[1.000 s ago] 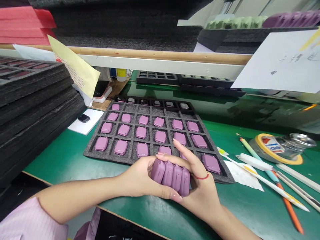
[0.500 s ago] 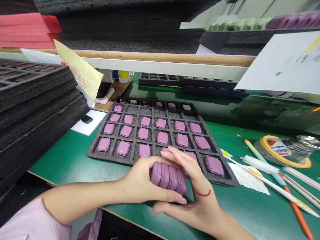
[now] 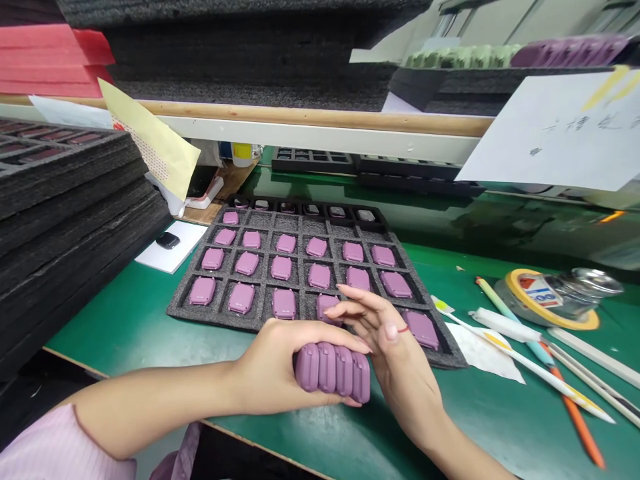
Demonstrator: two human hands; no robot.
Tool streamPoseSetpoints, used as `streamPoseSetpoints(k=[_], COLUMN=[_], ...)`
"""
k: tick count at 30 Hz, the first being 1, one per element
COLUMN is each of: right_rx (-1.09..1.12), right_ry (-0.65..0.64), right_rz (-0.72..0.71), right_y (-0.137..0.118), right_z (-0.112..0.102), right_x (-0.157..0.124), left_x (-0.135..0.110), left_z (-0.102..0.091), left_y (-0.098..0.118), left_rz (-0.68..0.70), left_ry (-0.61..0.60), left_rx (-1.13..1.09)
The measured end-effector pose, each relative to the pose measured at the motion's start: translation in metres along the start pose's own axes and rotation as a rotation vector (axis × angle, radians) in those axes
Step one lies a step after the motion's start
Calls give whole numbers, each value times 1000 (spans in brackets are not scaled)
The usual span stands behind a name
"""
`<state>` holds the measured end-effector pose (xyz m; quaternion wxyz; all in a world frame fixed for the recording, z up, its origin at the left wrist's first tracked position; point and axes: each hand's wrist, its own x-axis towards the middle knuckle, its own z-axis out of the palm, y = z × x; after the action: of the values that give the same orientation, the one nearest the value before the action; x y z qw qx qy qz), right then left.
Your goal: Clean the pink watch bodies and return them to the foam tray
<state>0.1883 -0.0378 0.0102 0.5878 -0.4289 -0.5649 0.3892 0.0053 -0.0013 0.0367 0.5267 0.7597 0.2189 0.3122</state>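
My left hand (image 3: 277, 367) is shut on a row of several mauve plastic cases (image 3: 333, 369), pressed together side by side like a stack. My right hand (image 3: 395, 343) stands open just right of that stack, fingers spread and raised over the tray, holding nothing. Below both hands lies a dark grey foam tray (image 3: 183, 308) with rows of compartments. Most hold a single mauve case (image 3: 283, 303). The far row holds smaller dark pieces (image 3: 365, 215). My hands hide part of the tray's near right area.
Tall stacks of black foam trays (image 3: 65, 200) rise at the left, next to a white card with a small black device (image 3: 167, 241). On the green work mat (image 3: 500, 427) at the right lie pens (image 3: 575, 420), a tape roll (image 3: 553, 300) and a glass jar (image 3: 595, 283).
My right hand has come away from the stack, opening and turning its fingers upward to the right. My left hand keeps its hold on the stack, now gripping it alone.
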Motion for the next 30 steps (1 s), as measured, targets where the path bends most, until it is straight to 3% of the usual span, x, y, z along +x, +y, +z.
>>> streamPoseSetpoints(k=[10, 14, 17, 20, 24, 26, 30], right_rx=[111, 92, 22, -109, -247, -278, -337], right_ry=[-290, -286, -194, -99, -65, -55, -58], right_rz=[264, 320, 260, 98, -61, -126, -220], right_y=[8, -3, -8, -9, -10, -10, -7], right_z=[-8, 3, 10, 13, 9, 7, 1], right_x=[-5, -6, -7, -10, -12, -12, -10], left_x=[2, 5, 5, 1, -4, -4, 2], left_z=[5, 7, 7, 6, 8, 9, 9], left_y=[-7, -12, -17, -22, -21, -17, -4], left_rz=[149, 278, 301, 258, 190, 37, -294], left_ry=[42, 104, 89, 57, 37, 26, -32], left_rx=[25, 85, 97, 143, 170, 43, -418])
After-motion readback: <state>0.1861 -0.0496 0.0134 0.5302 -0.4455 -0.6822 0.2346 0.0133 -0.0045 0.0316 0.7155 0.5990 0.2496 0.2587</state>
